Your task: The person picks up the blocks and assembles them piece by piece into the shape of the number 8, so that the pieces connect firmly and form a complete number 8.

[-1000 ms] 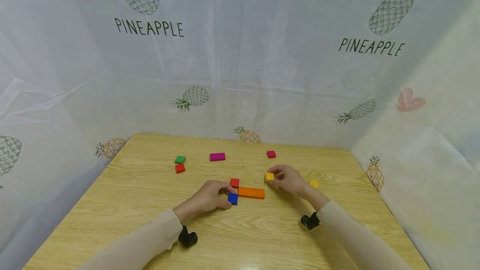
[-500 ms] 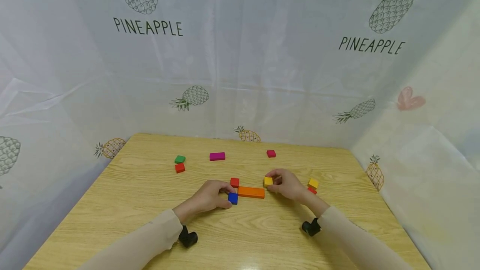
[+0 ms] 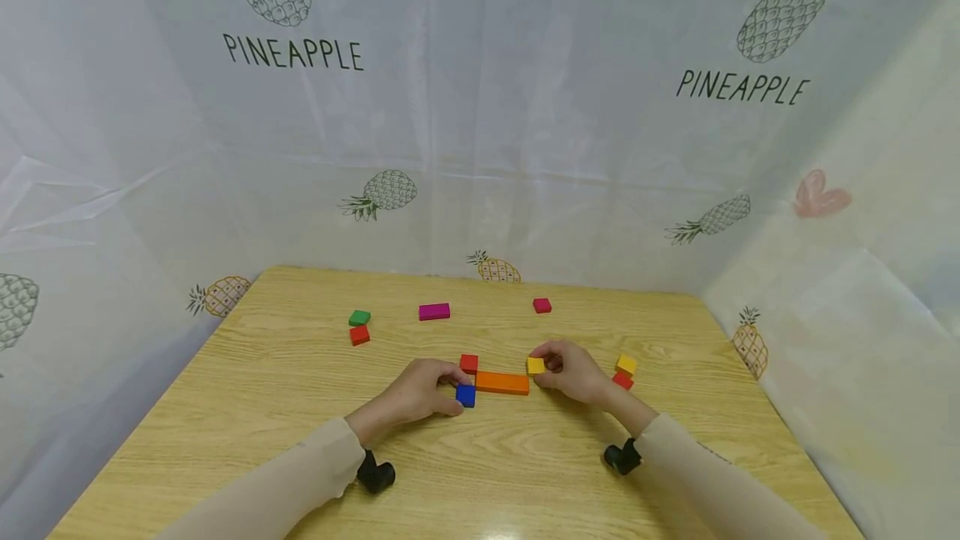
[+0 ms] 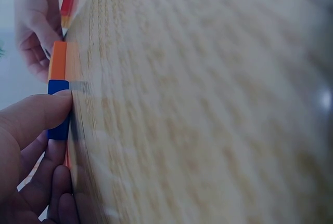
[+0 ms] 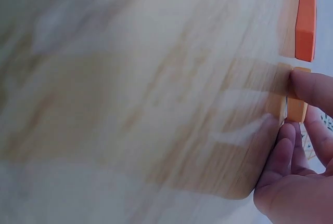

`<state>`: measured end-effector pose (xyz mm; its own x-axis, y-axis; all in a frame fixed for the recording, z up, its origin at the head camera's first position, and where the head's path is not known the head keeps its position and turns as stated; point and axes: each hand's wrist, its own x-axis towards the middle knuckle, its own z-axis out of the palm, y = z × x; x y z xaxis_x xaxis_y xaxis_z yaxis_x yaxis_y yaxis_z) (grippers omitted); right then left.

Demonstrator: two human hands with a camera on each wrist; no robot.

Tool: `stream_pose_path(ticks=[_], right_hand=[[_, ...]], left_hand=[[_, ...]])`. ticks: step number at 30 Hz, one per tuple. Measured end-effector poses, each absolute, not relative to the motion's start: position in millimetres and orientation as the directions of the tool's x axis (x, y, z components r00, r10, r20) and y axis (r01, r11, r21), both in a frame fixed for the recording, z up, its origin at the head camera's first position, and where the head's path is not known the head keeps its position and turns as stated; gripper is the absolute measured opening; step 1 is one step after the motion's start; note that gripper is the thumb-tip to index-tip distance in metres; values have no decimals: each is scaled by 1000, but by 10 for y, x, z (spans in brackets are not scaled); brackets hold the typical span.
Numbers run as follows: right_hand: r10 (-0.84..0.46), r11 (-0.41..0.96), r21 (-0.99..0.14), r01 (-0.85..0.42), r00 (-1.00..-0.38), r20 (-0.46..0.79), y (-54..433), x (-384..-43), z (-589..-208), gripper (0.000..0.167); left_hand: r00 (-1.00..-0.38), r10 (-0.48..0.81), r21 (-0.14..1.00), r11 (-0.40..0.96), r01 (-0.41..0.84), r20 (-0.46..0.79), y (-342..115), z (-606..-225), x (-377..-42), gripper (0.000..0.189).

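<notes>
1. While the left hand (image 3: 416,393) pinches a blue block (image 3: 465,396), that block sits at the left end of the orange block (image 3: 502,383).
2. The orange block's long axis runs left to right on the table (image 3: 480,473).
3. With the yellow block (image 3: 536,366) in its grip, the right hand (image 3: 576,373) is nearer the other end, which lies leftward across a slight gap.
4. Compared with one second ago, yellow is closer to orange.
</notes>
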<state>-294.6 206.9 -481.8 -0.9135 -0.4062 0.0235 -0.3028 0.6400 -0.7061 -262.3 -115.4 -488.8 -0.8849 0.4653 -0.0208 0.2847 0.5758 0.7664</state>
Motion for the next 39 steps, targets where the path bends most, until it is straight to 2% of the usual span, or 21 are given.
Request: stream_pose_path(ticks=[39], right_hand=[[-438, 611, -745, -270, -898, -34, 2076, -2946, -4797, 34]], left_hand=[[-886, 464, 779, 561, 279, -16, -1168, -4890, -2615, 32]])
